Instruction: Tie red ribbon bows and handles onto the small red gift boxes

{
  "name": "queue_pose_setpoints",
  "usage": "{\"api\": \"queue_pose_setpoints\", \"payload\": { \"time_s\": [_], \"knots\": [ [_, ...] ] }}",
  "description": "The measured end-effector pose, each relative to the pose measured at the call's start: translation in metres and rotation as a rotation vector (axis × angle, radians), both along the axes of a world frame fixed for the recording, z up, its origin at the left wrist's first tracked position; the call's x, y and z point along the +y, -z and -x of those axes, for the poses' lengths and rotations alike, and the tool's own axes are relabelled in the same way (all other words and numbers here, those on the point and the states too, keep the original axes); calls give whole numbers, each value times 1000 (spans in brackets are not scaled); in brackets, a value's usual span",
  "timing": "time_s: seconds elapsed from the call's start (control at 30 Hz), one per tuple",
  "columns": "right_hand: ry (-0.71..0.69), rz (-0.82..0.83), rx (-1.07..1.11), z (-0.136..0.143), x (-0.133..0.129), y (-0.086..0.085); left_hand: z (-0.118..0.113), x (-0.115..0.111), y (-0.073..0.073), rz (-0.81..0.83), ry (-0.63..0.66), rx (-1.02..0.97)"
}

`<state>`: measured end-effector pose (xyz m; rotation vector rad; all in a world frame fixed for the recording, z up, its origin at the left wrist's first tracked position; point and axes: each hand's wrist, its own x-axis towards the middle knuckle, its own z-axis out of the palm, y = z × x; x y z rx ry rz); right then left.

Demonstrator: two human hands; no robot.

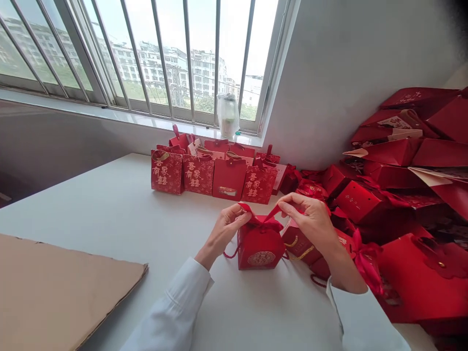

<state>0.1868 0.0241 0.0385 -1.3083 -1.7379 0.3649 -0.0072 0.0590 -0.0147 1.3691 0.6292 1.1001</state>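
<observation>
In front of me on the white table stands a red gift box [260, 249] with a round gold emblem on its front and dark red cord handles at its sides. A red ribbon [271, 213] is crossed over its top. My left hand [231, 225] pinches one ribbon end at the box's upper left. The other end is held between the thumb and fingers of my right hand [309, 217], above the box's upper right. Both ends are drawn outward and up from the middle. The far side of the box is hidden.
A row of red gift bags [197, 174] stands at the back below the barred window [175, 58]. Many red boxes [387, 200] are piled along the right. A cardboard sheet [69, 287] lies at the left. On the sill stands a plastic-wrapped jar [228, 117].
</observation>
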Motion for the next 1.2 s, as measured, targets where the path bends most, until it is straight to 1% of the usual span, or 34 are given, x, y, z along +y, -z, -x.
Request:
{"api": "queue_pose_setpoints", "payload": {
  "time_s": [0.13, 0.23, 0.3, 0.4, 0.5, 0.63, 0.7, 0.77, 0.83, 0.9, 0.97, 1.03, 1.07, 1.1, 1.13, 1.17, 1.2],
  "knots": [
    [97, -23, 59, -18, -1, -5, -1, 2, 4, -9, -4, -41],
    [167, -60, 148, -29, -2, -8, 0, 2, 3, -10, -4, -88],
    [211, -96, 225, -35, -3, -11, 2, 1, -2, -6, -17, -140],
    [263, -161, 329, -41, -4, -15, 6, 0, -13, 26, -33, -274],
    [278, -260, 454, -46, -4, -19, 13, 0, -23, 101, -34, -463],
    [338, -407, 605, -52, -7, -27, 26, 2, -30, 215, -80, -680],
    [342, -423, 634, -52, -10, -30, 32, 3, -33, 248, -104, -735],
    [307, -406, 620, -50, -13, -33, 34, 2, -35, 268, -112, -745],
    [247, -344, 544, -49, -18, -35, 33, 2, -37, 267, -133, -687],
    [193, -245, 424, -50, -26, -39, 29, 3, -37, 227, -193, -562],
    [143, -106, 269, -56, -37, -43, 26, 7, -33, 190, -310, -440],
    [109, 13, 98, -63, -47, -48, 24, 12, -27, 193, -496, -337],
    [121, 54, 7, -66, -52, -50, 24, 15, -23, 196, -612, -262],
    [165, 75, -88, -68, -56, -52, 24, 17, -19, 178, -733, -155],
    [236, 69, -184, -68, -59, -53, 24, 18, -16, 126, -845, -19],
    [320, 36, -274, -66, -61, -54, 24, 18, -15, 35, -934, 133],
    [388, -10, -350, -61, -62, -55, 23, 16, -14, -90, -983, 283]
  ]
}}
